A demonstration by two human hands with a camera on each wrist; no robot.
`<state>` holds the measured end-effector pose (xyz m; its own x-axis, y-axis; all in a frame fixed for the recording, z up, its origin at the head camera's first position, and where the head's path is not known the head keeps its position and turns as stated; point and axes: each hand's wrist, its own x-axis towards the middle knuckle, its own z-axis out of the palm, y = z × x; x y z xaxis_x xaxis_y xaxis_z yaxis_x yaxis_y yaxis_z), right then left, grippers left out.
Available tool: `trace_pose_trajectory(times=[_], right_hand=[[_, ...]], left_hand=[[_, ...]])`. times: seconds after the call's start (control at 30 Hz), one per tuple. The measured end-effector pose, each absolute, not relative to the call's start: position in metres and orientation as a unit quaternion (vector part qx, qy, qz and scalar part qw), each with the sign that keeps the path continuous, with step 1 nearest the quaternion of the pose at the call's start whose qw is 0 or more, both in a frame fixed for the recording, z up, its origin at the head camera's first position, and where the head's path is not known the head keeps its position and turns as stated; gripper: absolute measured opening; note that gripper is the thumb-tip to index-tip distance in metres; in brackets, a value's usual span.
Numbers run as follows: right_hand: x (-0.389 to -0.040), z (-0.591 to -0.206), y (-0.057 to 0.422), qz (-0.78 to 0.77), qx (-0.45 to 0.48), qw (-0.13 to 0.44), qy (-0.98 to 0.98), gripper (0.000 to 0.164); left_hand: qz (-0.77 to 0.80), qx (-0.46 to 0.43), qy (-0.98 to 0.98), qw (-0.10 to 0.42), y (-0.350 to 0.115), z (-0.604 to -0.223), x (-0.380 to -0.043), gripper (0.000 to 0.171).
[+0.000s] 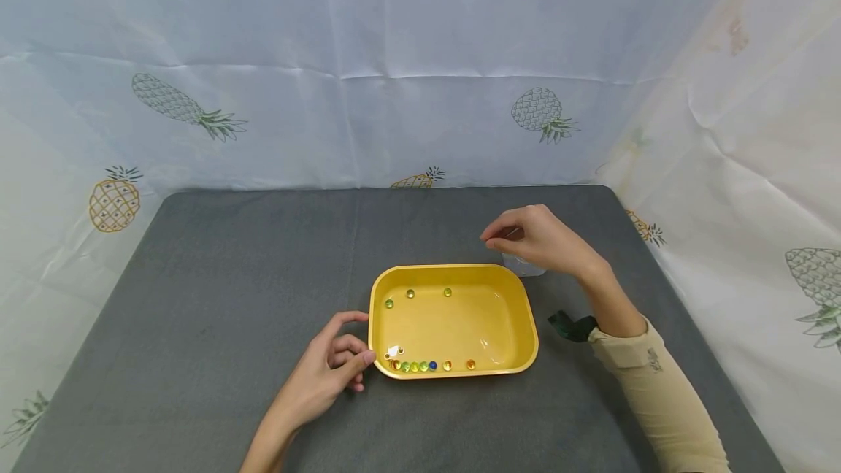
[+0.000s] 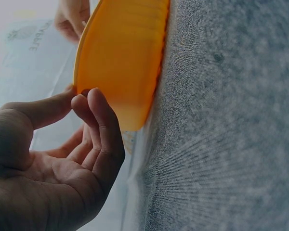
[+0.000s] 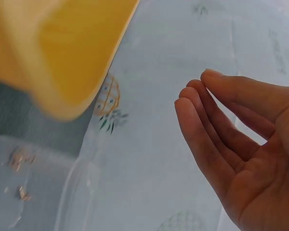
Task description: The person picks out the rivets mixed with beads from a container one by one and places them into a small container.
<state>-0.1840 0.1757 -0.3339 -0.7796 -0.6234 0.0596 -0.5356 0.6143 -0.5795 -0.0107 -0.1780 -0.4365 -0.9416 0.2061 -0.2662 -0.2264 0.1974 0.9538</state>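
Note:
A yellow plastic tray [image 1: 453,320] holds several small glass marbles. Green ones lie near its far left, while green, yellow, orange and one blue marble [image 1: 433,366] line the near side. My left hand [image 1: 328,371] holds the tray's near left corner, thumb at the rim and bent fingers against the outer wall [image 2: 120,57]. Beyond the tray's far right corner, my right hand [image 1: 542,239] hovers with thumb and fingertips [image 3: 185,108] brought together; I cannot tell whether something tiny is between them. Below it sits a clear plastic box [image 1: 523,268], partly hidden, with small copper-coloured pieces [image 3: 23,192] inside.
A grey cloth covers the table [image 1: 217,298]. Pale curtains [image 1: 427,130] printed with pineapples hang behind it and along both sides. A dark green object [image 1: 573,327] shows beside the right sleeve [image 1: 657,385].

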Motion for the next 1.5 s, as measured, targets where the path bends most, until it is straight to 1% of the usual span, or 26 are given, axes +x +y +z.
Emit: trace_pose_trajectory(times=[0.37, 0.73, 1.1, 1.37, 1.5], right_hand=[[-0.179, -0.325, 0.142, -0.289, -0.381, 0.085, 0.874, 0.014], [-0.176, -0.325, 0.118, -0.294, -0.427, 0.124, 0.846, 0.013], [-0.174, -0.336, 0.087, -0.287, -0.465, 0.198, 0.814, 0.016], [-0.174, -0.348, 0.065, -0.286, -0.489, 0.284, 0.774, 0.021], [-0.175, -0.352, 0.057, -0.284, -0.497, 0.309, 0.759, 0.023]], left_hand=[[0.634, -0.002, 0.755, 0.169, -0.178, -0.437, -0.01, 0.057], [0.631, -0.004, 0.757, 0.168, -0.177, -0.436, -0.01, 0.057], [0.633, -0.003, 0.755, 0.17, -0.177, -0.438, -0.01, 0.056], [0.633, 0.005, 0.755, 0.17, -0.178, -0.439, -0.01, 0.055], [0.637, 0.012, 0.752, 0.169, -0.179, -0.439, -0.01, 0.055]])
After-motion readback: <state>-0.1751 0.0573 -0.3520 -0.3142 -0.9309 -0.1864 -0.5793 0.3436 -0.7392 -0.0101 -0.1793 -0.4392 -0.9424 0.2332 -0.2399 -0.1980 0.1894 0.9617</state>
